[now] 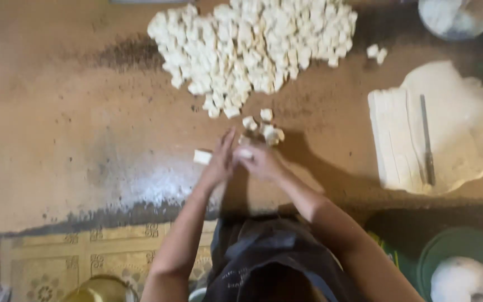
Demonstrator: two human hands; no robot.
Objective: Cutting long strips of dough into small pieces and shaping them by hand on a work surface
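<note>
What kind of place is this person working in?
Probably a home or small workshop kitchen where dough is prepared by hand: a heap of cut dough pieces lies on a floured brown worktable, beside a rolled dough sheet with a knife.

A single head-worn camera looks steeply down from above the person, close over the brown work surface (57,140), whose far edge runs off the frame's top.

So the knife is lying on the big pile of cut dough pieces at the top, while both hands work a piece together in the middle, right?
Not quite. In the head view the knife lies on the flat dough sheet at right, not on the pile. The rest holds: left hand and right hand meet mid-table.
</note>
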